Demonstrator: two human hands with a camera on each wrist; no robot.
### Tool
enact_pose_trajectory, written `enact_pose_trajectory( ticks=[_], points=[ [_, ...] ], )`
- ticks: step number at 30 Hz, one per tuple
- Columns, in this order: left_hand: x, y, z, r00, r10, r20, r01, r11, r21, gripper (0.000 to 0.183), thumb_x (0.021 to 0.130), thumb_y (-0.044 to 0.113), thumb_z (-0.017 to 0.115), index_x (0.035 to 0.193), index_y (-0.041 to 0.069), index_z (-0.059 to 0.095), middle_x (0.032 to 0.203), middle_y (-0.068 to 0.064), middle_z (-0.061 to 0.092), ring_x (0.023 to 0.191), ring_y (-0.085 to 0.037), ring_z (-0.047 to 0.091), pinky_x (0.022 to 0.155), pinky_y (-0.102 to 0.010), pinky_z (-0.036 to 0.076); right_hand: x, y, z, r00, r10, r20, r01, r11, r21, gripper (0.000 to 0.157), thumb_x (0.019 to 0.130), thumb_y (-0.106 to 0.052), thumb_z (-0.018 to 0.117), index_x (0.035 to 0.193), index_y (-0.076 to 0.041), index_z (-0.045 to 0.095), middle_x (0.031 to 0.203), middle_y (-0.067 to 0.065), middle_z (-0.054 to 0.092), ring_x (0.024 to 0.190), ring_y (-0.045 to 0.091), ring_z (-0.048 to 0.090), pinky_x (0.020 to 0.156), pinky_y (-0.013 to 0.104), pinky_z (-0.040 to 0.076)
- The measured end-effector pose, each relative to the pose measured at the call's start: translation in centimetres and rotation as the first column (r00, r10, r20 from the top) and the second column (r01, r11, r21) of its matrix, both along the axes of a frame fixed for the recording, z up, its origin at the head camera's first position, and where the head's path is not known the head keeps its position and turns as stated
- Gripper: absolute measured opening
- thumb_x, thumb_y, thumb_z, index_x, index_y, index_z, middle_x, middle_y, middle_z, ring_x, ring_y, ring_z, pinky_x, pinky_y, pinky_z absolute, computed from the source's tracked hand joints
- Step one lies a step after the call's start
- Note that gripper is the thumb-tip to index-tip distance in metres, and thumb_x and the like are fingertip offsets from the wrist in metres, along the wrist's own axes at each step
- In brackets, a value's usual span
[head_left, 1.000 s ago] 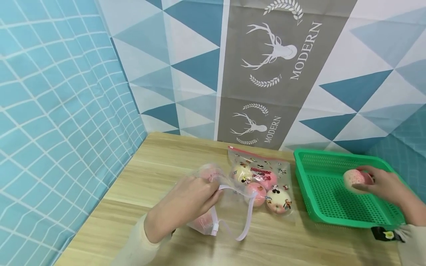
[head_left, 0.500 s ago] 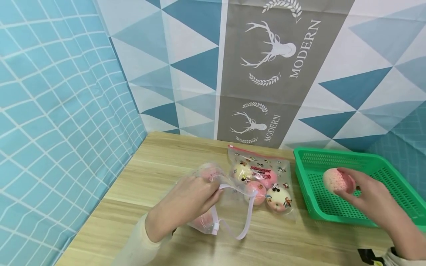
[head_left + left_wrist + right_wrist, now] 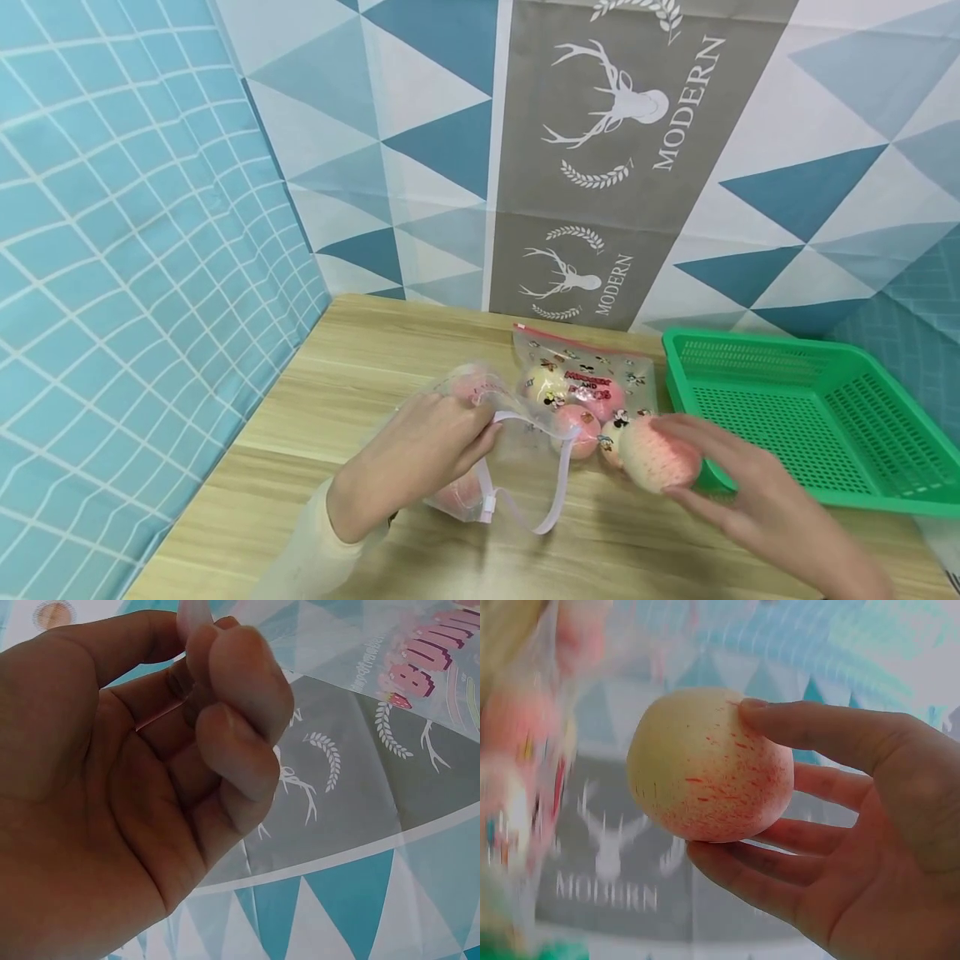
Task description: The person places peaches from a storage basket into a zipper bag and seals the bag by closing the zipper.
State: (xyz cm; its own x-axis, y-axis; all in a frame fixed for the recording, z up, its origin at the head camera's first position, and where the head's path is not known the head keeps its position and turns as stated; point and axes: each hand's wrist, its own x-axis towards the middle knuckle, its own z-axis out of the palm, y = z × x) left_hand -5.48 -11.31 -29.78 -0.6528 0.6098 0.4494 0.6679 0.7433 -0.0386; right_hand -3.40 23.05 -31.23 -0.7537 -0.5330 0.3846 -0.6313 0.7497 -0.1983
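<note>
In the head view my left hand [image 3: 420, 450] pinches the white-edged mouth of a clear slider zip bag [image 3: 525, 508], which gapes toward the right. Pink round fruits [image 3: 459, 493] show through its plastic, partly behind the hand. The left wrist view shows the curled fingers of that hand, with pink bag lettering [image 3: 442, 652] at upper right. My right hand [image 3: 757, 492] grips a pale yellow apple [image 3: 705, 769] streaked with red, thumb on one side and fingers on the other. It is in front of the right end of a second, filled bag.
That second bag [image 3: 577, 350], red-zipped and printed with cartoon figures, lies behind with several pink and yellow fruits inside. A green plastic basket [image 3: 780, 354] stands at the right. Patterned cloth walls [image 3: 420, 167] rise behind and to the left of the wooden table [image 3: 375, 333].
My right hand has carried the apple leftward out of the green basket, to the front of the red-zipped bag. The left hand keeps its hold on the open bag, nearly still.
</note>
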Motion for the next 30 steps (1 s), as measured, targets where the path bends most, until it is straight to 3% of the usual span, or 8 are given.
enact_pose_trajectory(
  ticks=[5, 8, 12, 15, 22, 28, 30],
  points=[
    [0.0, -0.2, 0.1, 1.000, 0.006, 0.000, -0.006, 1.000, 0.001, 0.027, 0.087, 0.026, 0.051, 0.061, 0.019, 0.044, 0.049, 0.008, 0.028, 0.046, -0.010, 0.030, 0.051, -0.025, 0.031, 0.9, -4.3, -0.7, 0.985, 0.171, -0.025, -0.169, 0.984, 0.056, 0.067, 0.074, -0.037, 0.069, 0.134, -0.024, 0.041, 0.133, -0.001, 0.044, 0.113, 0.017, 0.050, 0.080, 0.036, 0.049],
    [0.0, -0.2, 0.1, 1.000, 0.009, -0.008, -0.009, 1.000, 0.004, 0.026, 0.087, 0.025, 0.051, 0.062, 0.018, 0.046, 0.050, 0.008, 0.029, 0.046, -0.010, 0.031, 0.051, -0.026, 0.032, 1.0, -6.7, -1.5, 0.967, 0.255, -0.030, -0.252, 0.965, 0.078, 0.065, 0.080, -0.040, 0.063, 0.136, -0.024, 0.036, 0.137, -0.003, 0.038, 0.116, 0.015, 0.046, 0.079, 0.038, 0.048],
    [0.0, -0.2, 0.2, 0.999, 0.016, -0.029, -0.016, 1.000, 0.007, 0.022, 0.086, 0.024, 0.051, 0.065, 0.017, 0.049, 0.053, 0.008, 0.032, 0.049, -0.009, 0.032, 0.047, -0.025, 0.034, 0.5, -9.3, -3.0, 0.959, 0.284, -0.029, -0.279, 0.954, 0.109, 0.063, 0.084, -0.034, 0.058, 0.140, -0.022, 0.030, 0.141, -0.004, 0.032, 0.124, 0.015, 0.037, 0.085, 0.038, 0.044],
    [0.0, -0.3, 0.3, 0.999, 0.022, -0.035, -0.022, 1.000, 0.006, 0.021, 0.086, 0.023, 0.052, 0.066, 0.017, 0.050, 0.055, 0.008, 0.033, 0.050, -0.009, 0.032, 0.045, -0.022, 0.033, -0.4, -10.9, -4.2, 0.959, 0.280, -0.047, -0.272, 0.953, 0.137, 0.069, 0.081, -0.020, 0.062, 0.141, -0.019, 0.028, 0.140, 0.001, 0.034, 0.126, 0.017, 0.035, 0.093, 0.037, 0.039],
    [0.0, -0.2, 0.4, 0.999, 0.036, -0.037, -0.035, 0.999, 0.005, 0.016, 0.086, 0.025, 0.053, 0.074, 0.015, 0.052, 0.061, 0.007, 0.038, 0.052, -0.009, 0.035, 0.045, -0.022, 0.035, -2.3, -12.8, -6.9, 0.951, 0.290, -0.108, -0.262, 0.940, 0.220, 0.074, 0.074, -0.008, 0.065, 0.139, -0.016, 0.031, 0.137, 0.008, 0.037, 0.112, 0.023, 0.048, 0.089, 0.040, 0.042],
    [-0.2, -0.2, 0.4, 0.999, 0.014, -0.035, -0.013, 1.000, 0.024, 0.012, 0.084, 0.022, 0.055, 0.075, 0.015, 0.054, 0.069, 0.006, 0.044, 0.059, -0.010, 0.037, 0.052, -0.022, 0.041, -2.0, -12.8, -7.5, 0.955, 0.290, -0.070, -0.276, 0.947, 0.162, 0.044, 0.082, -0.015, 0.059, 0.125, -0.019, 0.049, 0.124, 0.000, 0.050, 0.110, 0.014, 0.049, 0.088, 0.032, 0.043],
    [-0.2, -0.2, 0.4, 0.999, 0.020, -0.029, -0.019, 1.000, 0.023, 0.014, 0.084, 0.022, 0.055, 0.072, 0.015, 0.053, 0.062, 0.007, 0.040, 0.055, -0.009, 0.035, 0.048, -0.021, 0.038, -1.7, -12.7, -7.3, 0.949, 0.304, -0.086, -0.297, 0.951, 0.091, 0.032, 0.085, -0.016, 0.056, 0.117, -0.019, 0.055, 0.117, -0.004, 0.053, 0.110, 0.012, 0.049, 0.088, 0.030, 0.044]
  ],
)
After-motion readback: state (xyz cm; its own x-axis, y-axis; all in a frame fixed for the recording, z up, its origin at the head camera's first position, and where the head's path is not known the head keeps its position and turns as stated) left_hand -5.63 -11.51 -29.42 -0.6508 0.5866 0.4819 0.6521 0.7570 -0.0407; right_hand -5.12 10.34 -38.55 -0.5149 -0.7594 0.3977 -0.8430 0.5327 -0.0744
